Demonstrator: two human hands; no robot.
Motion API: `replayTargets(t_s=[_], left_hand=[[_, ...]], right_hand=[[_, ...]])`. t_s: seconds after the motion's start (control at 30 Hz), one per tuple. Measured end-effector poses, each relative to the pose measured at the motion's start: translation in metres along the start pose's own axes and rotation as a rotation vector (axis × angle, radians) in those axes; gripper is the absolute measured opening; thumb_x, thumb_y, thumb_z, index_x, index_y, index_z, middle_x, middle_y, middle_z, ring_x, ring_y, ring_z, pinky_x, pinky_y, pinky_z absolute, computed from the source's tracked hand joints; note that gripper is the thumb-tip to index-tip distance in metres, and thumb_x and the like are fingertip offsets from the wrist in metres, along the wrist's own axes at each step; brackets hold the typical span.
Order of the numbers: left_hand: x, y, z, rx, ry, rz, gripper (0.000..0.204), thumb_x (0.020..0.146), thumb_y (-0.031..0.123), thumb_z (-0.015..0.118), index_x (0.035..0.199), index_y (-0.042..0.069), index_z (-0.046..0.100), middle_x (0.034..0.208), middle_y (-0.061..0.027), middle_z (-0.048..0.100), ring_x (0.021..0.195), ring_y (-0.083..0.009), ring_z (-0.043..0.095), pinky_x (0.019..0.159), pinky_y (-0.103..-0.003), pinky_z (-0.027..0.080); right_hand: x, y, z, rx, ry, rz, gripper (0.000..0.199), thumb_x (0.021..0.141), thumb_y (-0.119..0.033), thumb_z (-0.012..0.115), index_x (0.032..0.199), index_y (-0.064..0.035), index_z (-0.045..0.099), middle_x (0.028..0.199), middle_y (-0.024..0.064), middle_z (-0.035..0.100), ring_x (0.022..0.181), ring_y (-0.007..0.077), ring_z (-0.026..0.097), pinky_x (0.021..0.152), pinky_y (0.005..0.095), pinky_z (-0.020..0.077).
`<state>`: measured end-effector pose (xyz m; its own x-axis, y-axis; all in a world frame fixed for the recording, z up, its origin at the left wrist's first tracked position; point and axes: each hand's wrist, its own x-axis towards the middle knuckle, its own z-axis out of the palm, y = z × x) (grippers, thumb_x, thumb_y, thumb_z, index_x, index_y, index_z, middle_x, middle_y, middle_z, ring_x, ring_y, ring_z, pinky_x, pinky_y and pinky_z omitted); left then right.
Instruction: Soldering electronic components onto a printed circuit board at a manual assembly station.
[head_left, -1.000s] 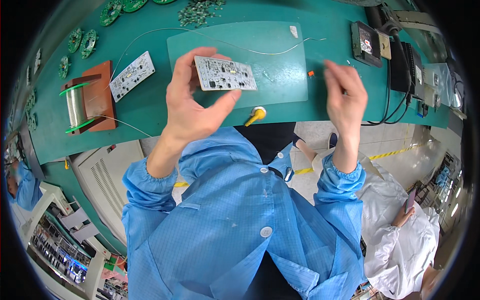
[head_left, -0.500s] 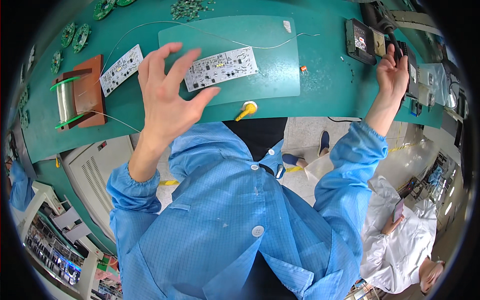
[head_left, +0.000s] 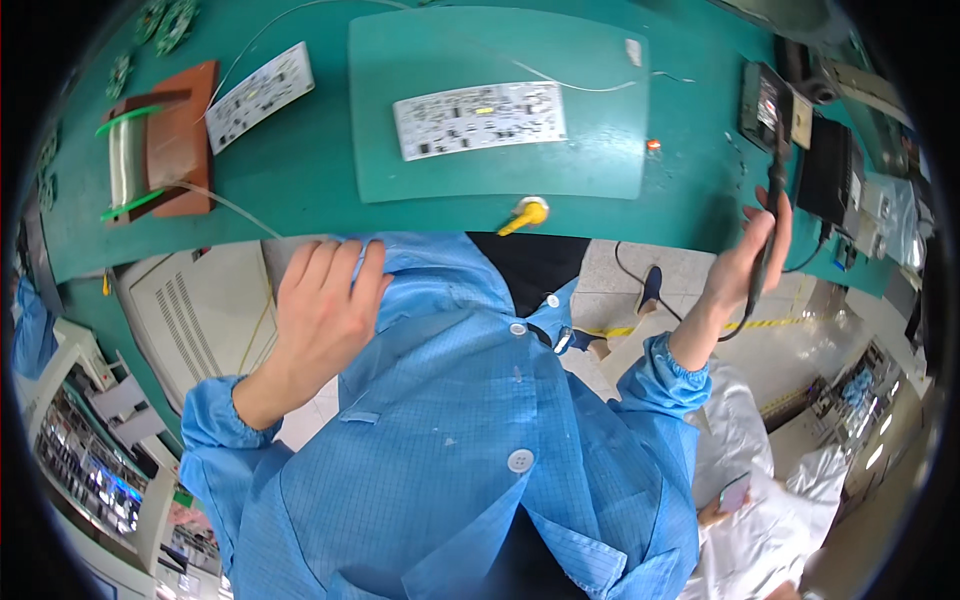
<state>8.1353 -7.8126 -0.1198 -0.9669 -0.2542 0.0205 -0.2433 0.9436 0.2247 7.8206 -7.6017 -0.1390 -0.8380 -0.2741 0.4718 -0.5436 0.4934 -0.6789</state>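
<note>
We are gripping a dark soldering iron (head_left: 768, 225) in our right hand (head_left: 745, 262), fingers wrapped around its handle, its cable trailing below, just in front of the green bench (head_left: 300, 190) at its right end. Our left hand (head_left: 322, 312) is holding nothing, its fingers loosely extended and resting against the blue coat (head_left: 460, 420) below the bench edge. A white circuit board (head_left: 480, 119) is lying flat on the green mat (head_left: 500, 170), well apart from both hands. A solder spool (head_left: 125, 160) is sitting on a brown holder (head_left: 180, 140) at far left.
</note>
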Motion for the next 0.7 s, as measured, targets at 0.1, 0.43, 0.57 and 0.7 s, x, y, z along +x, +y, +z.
replayTargets(t_s=[0.1, 0.43, 0.57, 0.7], left_hand=[[-0.008, -0.008, 0.008, 0.162, -0.22, 0.009, 0.02, 0.076, 0.016, 0.06, 0.089, 0.0, 0.061, 0.076, -0.011, 0.055, 0.076, -0.0246, 0.058, 0.068, -0.037, 0.047], [0.025, 0.025, -0.018, -0.581, -0.205, 0.15, 0.014, 0.081, 0.015, 0.058, 0.081, 0.001, 0.055, 0.064, -0.0088, 0.051, 0.053, -0.0206, 0.058, 0.043, -0.034, 0.044], [0.04, 0.03, -0.028, -0.718, -0.055, 0.029, 0.017, 0.08, 0.012, 0.062, 0.091, -0.001, 0.057, 0.062, -0.0082, 0.049, 0.05, -0.0229, 0.055, 0.042, -0.035, 0.043], [0.038, 0.027, -0.022, -0.739, 0.003, -0.084, 0.021, 0.08, 0.007, 0.062, 0.098, -0.002, 0.058, 0.063, -0.0087, 0.051, 0.05, -0.0231, 0.054, 0.042, -0.034, 0.041]], right_hand=[[-0.012, -0.016, 0.0, 0.069, 0.161, -0.045, 0.027, 0.093, -0.015, 0.048, 0.109, 0.0058, 0.056, 0.094, 0.0156, 0.064, 0.078, 0.016, 0.056, 0.072, 0.0304, 0.0459], [-0.073, -0.109, 0.014, 0.677, -0.791, -0.284, 0.038, 0.094, -0.04, 0.048, 0.122, -0.015, 0.042, 0.1, 0.0241, 0.054, 0.077, 0.0262, 0.056, 0.067, 0.0398, 0.0459], [-0.093, -0.136, 0.0, 0.975, -0.75, 0.076, 0.033, 0.076, 0.004, 0.067, 0.103, -0.0093, 0.053, 0.107, 0.0256, 0.055, 0.077, 0.0194, 0.059, 0.063, 0.0292, 0.0499], [-0.091, -0.128, -0.006, 0.737, -0.708, -0.007, 0.043, 0.091, -0.016, 0.056, 0.126, -0.0242, 0.033, 0.096, 0.0194, 0.052, 0.052, 0.0148, 0.051, 0.045, 0.0278, 0.0426]])
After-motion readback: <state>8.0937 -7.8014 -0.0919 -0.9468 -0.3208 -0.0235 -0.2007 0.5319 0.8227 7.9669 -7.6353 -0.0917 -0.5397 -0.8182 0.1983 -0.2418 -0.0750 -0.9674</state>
